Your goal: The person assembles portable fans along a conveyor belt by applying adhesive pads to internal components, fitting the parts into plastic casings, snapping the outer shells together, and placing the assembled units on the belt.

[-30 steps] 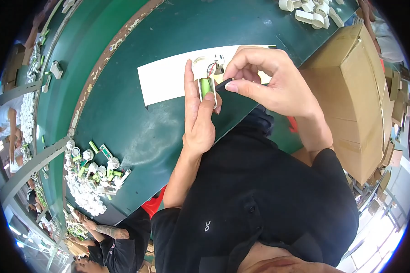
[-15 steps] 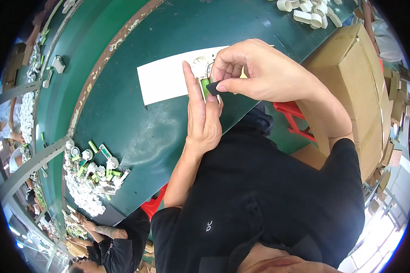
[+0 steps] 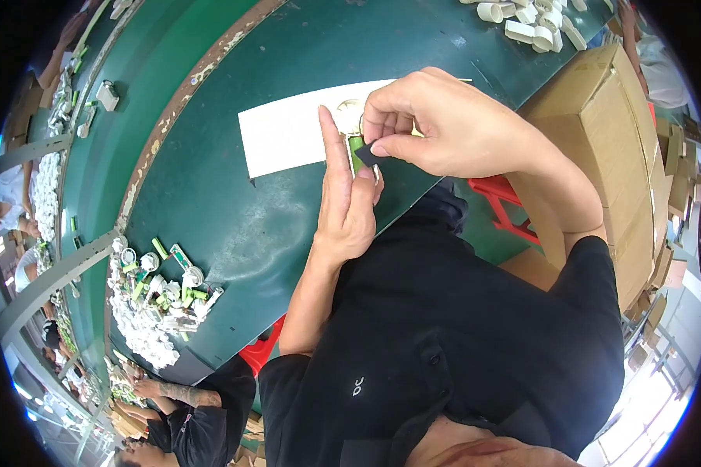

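Note:
My left hand [image 3: 346,210] is wrapped round the lower part of a small white housing, with its index finger straight along the side. The housing has a round white head [image 3: 349,117] and a green battery-like cylinder [image 3: 357,148] in its body. My right hand [image 3: 452,128] pinches a small flat black piece [image 3: 368,153] between thumb and fingertips, against or just over the cylinder. Whether the piece touches the cylinder I cannot tell. Curled right fingers cover part of the head. Beneath both hands lies a white sheet [image 3: 276,140] on the green table [image 3: 257,233].
White parts with green cylinders lie in a pile [image 3: 156,311] at the left. White plastic housings [image 3: 533,27] sit at the far right. A rusty-edged green conveyor [image 3: 164,86] runs along the left. A cardboard box [image 3: 599,140] and red stool [image 3: 506,210] stand right. Another person [image 3: 195,416] works lower left.
The housing's round head has tilted slightly and shows brighter. Both hands keep nearly the same pose and grip. On the conveyor, the parts have shifted a little.

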Motion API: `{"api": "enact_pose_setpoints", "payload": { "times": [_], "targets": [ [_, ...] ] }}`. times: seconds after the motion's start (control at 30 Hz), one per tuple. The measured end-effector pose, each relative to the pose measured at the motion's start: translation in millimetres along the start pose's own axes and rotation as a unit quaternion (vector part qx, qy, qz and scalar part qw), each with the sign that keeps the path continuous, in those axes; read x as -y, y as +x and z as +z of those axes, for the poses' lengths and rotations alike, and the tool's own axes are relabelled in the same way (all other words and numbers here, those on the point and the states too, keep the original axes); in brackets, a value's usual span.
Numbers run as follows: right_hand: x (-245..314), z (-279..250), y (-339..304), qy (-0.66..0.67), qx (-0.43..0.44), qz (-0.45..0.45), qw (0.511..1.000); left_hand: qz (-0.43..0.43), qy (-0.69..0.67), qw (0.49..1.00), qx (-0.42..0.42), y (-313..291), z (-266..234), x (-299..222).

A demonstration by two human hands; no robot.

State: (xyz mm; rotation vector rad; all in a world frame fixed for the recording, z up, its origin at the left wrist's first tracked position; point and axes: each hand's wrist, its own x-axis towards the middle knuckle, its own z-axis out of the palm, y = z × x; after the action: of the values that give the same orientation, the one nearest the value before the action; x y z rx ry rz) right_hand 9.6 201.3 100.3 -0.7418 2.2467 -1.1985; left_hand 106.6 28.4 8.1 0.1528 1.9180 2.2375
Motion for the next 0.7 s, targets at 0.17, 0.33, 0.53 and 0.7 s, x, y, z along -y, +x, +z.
{"api": "enact_pose_setpoints", "payload": {
  "times": [0.17,0.33,0.53,0.7],
  "targets": [
    [3.4,-5.5,3.9,-0.013,0.043,0.006,0.999,-0.012,0.076,0.997,0.014,-0.3,-2.8,1.7],
    [10.8,-3.4,13.0,-0.097,0.063,0.002,0.993,0.03,0.106,0.994,0.006,-0.6,-1.6,11.7],
    [11.7,-1.8,20.4,-0.118,0.06,-0.016,0.991,0.041,0.082,0.996,-0.001,1.3,-3.1,13.3],
    [-0.6,10.5,23.1,-0.096,0.046,-0.013,0.994,0.023,0.076,0.997,0.009,1.8,-7.0,12.8]
  ]
}}
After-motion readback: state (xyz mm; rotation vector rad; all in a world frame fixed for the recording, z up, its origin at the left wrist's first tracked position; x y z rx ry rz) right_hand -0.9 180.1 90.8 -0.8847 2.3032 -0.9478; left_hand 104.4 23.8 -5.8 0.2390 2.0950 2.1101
